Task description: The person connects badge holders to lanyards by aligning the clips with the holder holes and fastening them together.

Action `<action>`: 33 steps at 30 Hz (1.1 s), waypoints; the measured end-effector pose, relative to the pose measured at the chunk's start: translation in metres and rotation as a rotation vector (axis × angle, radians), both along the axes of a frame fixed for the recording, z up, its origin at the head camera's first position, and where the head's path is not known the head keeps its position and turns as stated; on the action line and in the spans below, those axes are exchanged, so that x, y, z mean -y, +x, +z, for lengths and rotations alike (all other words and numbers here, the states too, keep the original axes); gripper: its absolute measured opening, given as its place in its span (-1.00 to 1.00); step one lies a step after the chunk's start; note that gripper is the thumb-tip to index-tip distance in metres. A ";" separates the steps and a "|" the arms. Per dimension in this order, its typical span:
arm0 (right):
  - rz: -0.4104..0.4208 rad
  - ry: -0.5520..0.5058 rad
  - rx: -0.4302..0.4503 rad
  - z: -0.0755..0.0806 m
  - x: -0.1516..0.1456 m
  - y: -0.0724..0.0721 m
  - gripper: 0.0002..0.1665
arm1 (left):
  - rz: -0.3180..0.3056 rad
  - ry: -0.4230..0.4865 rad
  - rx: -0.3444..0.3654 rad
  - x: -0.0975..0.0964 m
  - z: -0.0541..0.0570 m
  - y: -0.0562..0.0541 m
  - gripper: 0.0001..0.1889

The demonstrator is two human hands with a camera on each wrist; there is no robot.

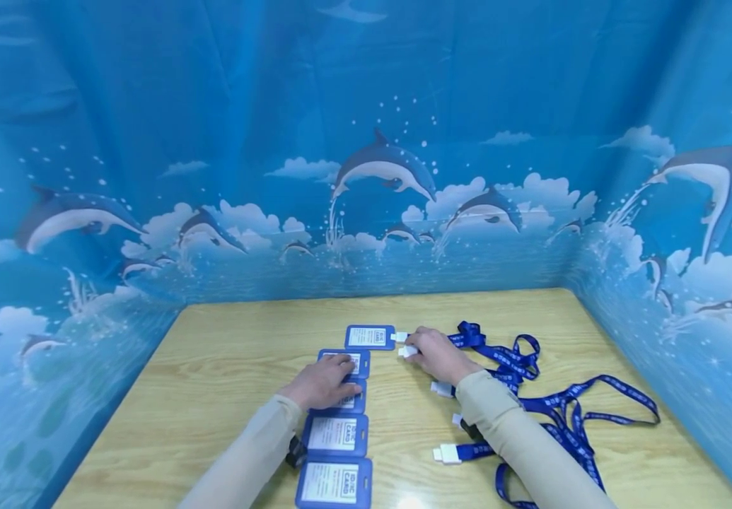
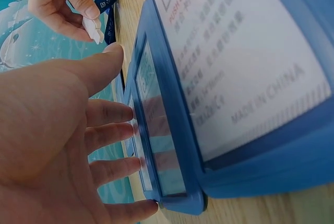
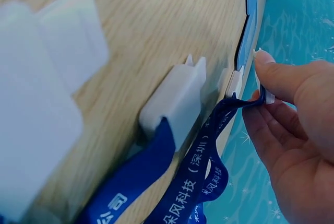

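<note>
My left hand [image 1: 320, 384] reaches over the column of blue ID card holders, its fingertips at the second holder [image 1: 363, 365] from the back and its thumb over the third holder [image 1: 358, 404]. In the left wrist view its fingers are extended and spread along the holders' edge. My right hand [image 1: 440, 355] pinches the white plastic clip [image 1: 407, 351] of a blue lanyard between thumb and fingers, slightly above the table; the strap [image 3: 195, 166] trails from it. The farthest card holder [image 1: 370, 337] has another lanyard's white clip [image 1: 399, 337] at its right end.
Two more card holders [image 1: 337, 434] lie nearer me in the column. More blue lanyards [image 1: 572, 431] spread loosely over the right side, one with its white clip [image 1: 447, 454] near the front. A blue dolphin-print curtain [image 1: 366, 233] surrounds the wooden table [image 1: 225, 382] at the back and sides.
</note>
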State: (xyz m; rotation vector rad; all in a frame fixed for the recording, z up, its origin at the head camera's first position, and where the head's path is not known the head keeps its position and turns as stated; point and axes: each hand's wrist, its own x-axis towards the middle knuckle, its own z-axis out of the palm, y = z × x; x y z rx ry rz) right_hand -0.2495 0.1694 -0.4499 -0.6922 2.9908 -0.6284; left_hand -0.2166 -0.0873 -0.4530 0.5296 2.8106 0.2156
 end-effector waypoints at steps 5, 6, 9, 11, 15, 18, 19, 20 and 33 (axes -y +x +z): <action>-0.005 0.007 -0.011 -0.001 0.000 -0.001 -0.67 | -0.017 -0.011 -0.011 -0.001 0.000 -0.001 -0.34; -0.008 0.008 -0.012 0.000 0.000 -0.001 -0.67 | -0.025 -0.012 -0.013 -0.001 0.000 -0.002 -0.34; -0.016 0.001 -0.004 0.000 0.001 -0.002 -0.68 | -0.038 -0.011 -0.019 -0.001 0.000 -0.002 -0.33; -0.013 -0.003 0.006 0.000 0.001 -0.001 -0.68 | -0.033 -0.012 -0.012 -0.002 0.000 -0.002 -0.32; -0.002 -0.010 0.018 -0.001 0.002 0.000 -0.66 | -0.017 -0.021 -0.004 -0.005 -0.001 -0.001 -0.32; 0.000 -0.007 0.013 -0.002 0.003 0.000 -0.65 | -0.012 -0.032 -0.009 -0.006 -0.001 -0.001 -0.32; 0.000 -0.008 0.012 -0.001 0.003 0.000 -0.65 | -0.014 -0.034 -0.013 -0.006 -0.001 -0.001 -0.32; -0.001 -0.005 0.009 -0.001 0.003 0.000 -0.65 | -0.017 -0.035 -0.016 -0.006 -0.001 -0.001 -0.32; -0.011 0.000 0.017 -0.003 0.005 -0.001 -0.65 | -0.024 -0.033 -0.012 -0.008 -0.001 0.000 -0.32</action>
